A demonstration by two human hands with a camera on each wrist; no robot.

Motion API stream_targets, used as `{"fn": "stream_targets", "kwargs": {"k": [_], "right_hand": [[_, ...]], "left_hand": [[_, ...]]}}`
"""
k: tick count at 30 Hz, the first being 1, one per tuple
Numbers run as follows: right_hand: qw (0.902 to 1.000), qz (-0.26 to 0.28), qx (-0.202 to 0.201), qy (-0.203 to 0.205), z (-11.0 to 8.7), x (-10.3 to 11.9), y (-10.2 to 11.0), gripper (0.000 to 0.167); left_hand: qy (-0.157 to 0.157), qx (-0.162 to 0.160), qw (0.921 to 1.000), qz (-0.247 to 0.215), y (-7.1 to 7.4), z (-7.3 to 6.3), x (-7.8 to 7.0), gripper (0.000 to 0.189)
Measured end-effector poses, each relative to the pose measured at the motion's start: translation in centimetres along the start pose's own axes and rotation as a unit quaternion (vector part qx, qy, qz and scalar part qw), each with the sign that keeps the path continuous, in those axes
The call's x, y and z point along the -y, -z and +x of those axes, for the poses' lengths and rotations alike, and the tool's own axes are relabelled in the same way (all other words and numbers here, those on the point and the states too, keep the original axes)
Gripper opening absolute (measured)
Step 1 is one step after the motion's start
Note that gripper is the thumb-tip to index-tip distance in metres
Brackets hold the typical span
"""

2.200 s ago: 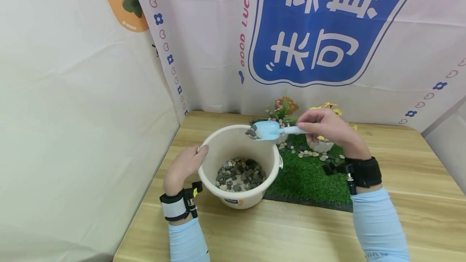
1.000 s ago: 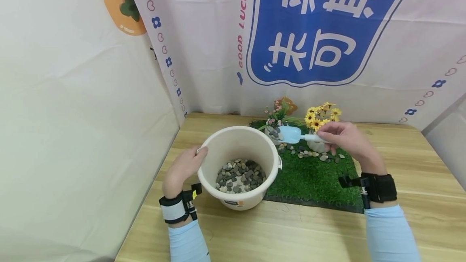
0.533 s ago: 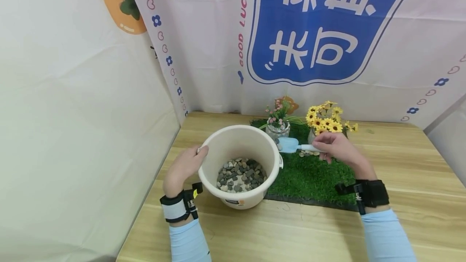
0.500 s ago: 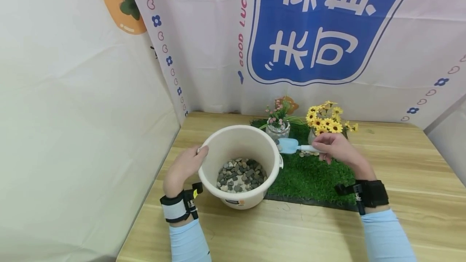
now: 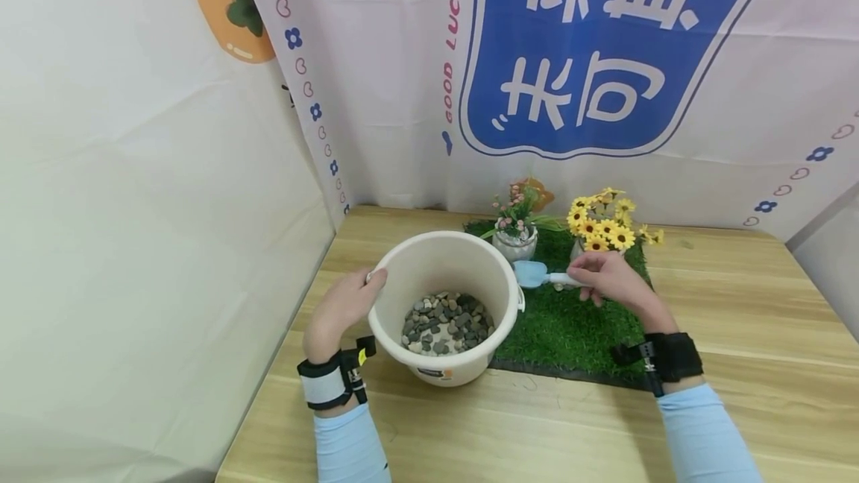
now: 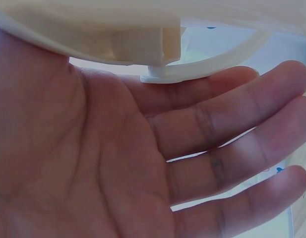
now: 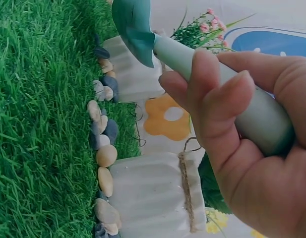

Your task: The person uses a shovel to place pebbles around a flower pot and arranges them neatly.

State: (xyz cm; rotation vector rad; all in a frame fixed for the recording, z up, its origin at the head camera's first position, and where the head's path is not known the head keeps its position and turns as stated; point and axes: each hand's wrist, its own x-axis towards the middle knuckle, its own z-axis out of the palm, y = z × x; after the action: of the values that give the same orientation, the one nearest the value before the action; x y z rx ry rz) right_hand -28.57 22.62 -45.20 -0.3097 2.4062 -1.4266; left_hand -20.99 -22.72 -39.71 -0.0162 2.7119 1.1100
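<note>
A white bucket (image 5: 403, 263) stands on the wooden table and holds several grey and tan pebbles (image 5: 446, 323). My left hand (image 5: 345, 308) rests against its left side, thumb at the rim. In the left wrist view the left hand (image 6: 217, 163) shows straight, spread fingers under the bucket's handle mount (image 6: 157, 49). My right hand (image 5: 597, 280) grips the handle of a light-blue scoop (image 5: 533, 273) low over the grass mat (image 5: 570, 330), right of the bucket. In the right wrist view the right hand (image 7: 217, 94) curls round the scoop (image 7: 135, 27), above pebbles (image 7: 105, 153) beside a white pot (image 7: 153, 193).
A pot of pink flowers (image 5: 515, 233) and a pot of yellow flowers (image 5: 604, 223) stand at the back of the mat. Printed cloth walls close in the left and back. Bare wooden tabletop (image 5: 751, 304) lies to the right and in front.
The right hand has carried the scoop from above the bucket, where it held pebbles, rightward and down to the grass by the pots. The left hand has stayed on the bucket.
</note>
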Motion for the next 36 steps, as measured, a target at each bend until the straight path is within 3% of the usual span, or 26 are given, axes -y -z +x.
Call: {"fn": "stream_targets", "kwargs": {"k": [12, 31, 36], "right_hand": [[0.9989, -0.047, -0.001, 0.000, 0.8, 0.5, -0.5, 0.028], [0.9916, -0.124, -0.035, -0.013, -1.3, 2.7, 0.5, 0.023], [0.9878, -0.148, -0.047, 0.009, -2.2, 3.5, 0.5, 0.023]], "left_hand": [[-0.007, 0.001, 1.0000, 0.002, -0.1, 0.1, -0.2, 0.055], [-0.002, 0.008, 0.9999, 0.008, 0.0, 0.1, -0.2, 0.054], [0.002, 0.006, 0.9999, 0.008, 0.1, 0.0, -0.2, 0.054]]}}
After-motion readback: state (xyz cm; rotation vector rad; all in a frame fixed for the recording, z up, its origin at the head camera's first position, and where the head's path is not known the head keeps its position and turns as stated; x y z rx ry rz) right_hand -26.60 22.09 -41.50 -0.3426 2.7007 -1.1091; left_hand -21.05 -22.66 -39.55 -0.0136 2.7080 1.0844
